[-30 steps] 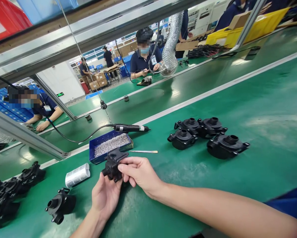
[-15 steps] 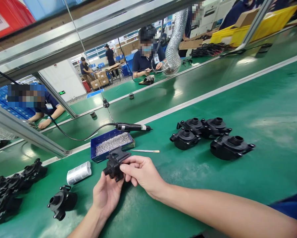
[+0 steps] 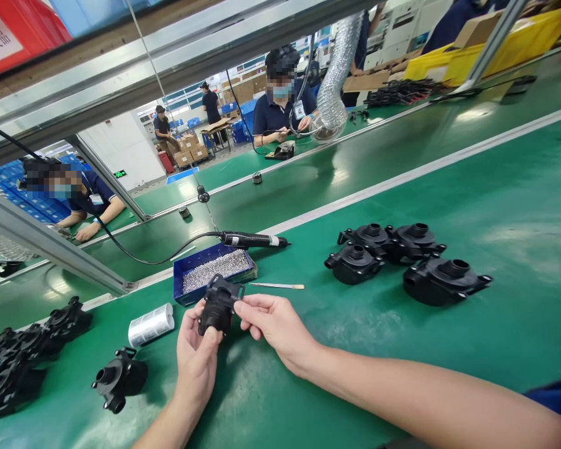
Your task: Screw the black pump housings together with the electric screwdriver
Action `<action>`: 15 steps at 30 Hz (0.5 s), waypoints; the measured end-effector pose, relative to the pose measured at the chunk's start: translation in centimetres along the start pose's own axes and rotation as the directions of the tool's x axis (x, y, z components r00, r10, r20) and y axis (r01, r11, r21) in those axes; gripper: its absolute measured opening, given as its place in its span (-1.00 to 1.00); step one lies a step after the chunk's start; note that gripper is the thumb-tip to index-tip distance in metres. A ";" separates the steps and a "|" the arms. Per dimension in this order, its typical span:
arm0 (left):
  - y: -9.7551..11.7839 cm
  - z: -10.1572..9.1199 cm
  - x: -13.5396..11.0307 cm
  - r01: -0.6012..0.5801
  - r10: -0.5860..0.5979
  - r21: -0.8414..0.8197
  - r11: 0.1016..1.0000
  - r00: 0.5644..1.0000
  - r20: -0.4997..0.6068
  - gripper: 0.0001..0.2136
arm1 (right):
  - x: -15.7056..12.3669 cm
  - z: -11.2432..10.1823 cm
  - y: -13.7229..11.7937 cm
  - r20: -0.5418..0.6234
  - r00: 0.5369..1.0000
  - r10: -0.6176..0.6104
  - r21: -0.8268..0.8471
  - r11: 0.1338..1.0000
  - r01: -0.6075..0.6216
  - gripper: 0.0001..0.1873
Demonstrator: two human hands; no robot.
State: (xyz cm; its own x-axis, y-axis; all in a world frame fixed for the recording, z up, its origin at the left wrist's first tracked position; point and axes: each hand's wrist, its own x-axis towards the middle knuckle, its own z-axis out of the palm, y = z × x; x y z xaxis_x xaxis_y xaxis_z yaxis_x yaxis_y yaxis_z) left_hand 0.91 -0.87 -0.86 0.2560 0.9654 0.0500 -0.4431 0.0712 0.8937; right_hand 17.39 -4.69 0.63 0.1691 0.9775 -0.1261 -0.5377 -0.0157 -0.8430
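A black plastic pump housing [image 3: 218, 307] is held up over the green bench, in front of the screw box. My left hand [image 3: 196, 352] is closed around its near and left sides, with the thumb across the front. At its right edge, my right hand [image 3: 273, 324] pinches a bracket-like part with thumb and fingertips. Just behind the housing stands a blue box [image 3: 181, 293] of small silvery screws [image 3: 219, 269]. An electric screwdriver [image 3: 254, 241] lies along the box's back edge, its cord leading left. To the left, one similar black pump [image 3: 120, 379] sits on the bench.
Several black pumps [image 3: 443, 280] stand on the right of the bench, and more [image 3: 22, 355] cluster at far left. A silvery label roll [image 3: 151, 325] and a thin stick [image 3: 276, 286] lie nearby. Across the line, co-workers [image 3: 282, 103] sit. A metal post [image 3: 50, 237] rises at left.
The pump housing has been turned between my hands. My left hand has shifted from beneath it to wrap its side, thumb now in front. My right hand still grips the right edge.
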 end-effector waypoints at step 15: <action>1.4 -1.2 0.8 -0.213 0.202 0.066 0.975 0.969 0.145 -0.51 | 0.5 0.1 2.6 0.175 0.942 0.287 0.065 0.951 -0.301 -0.34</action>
State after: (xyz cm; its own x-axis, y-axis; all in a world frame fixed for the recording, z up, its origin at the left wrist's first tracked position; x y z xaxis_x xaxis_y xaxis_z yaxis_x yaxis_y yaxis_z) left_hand -0.51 0.28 -0.11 0.2829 0.9130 0.2940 -0.4300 -0.1532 0.8897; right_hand 16.02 -4.26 -1.58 -0.1392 0.9530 -0.2690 -0.6161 -0.2960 -0.7299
